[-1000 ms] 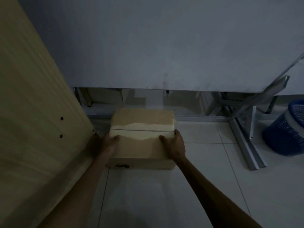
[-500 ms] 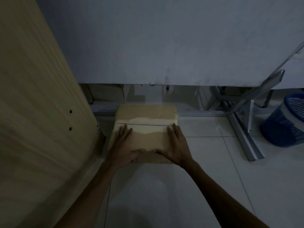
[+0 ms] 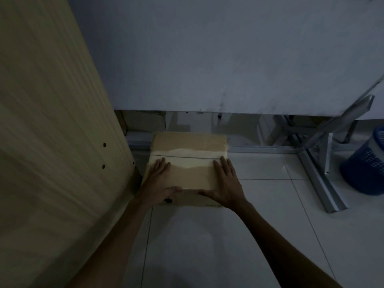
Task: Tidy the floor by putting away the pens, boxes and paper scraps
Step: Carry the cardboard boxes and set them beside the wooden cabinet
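Now the brown cardboard box with a pale tape strip [image 3: 188, 154] lies on the white tiled floor [image 3: 218, 246], and all places are told from this box. Left of the box stands a tall light wooden panel with small holes [image 3: 52, 132], its lower edge just beside the box. The left hand [image 3: 159, 183] rests flat on the left part of the box top, fingers straight. The right hand [image 3: 225, 183] lies flat on the right part, fingers straight, thumb along the near edge. Behind the box hangs a grey board [image 3: 228, 59]. Right of the box are a grey metal frame [image 3: 315, 169] and, farther right, a blue plastic mesh basket [image 3: 365, 167].
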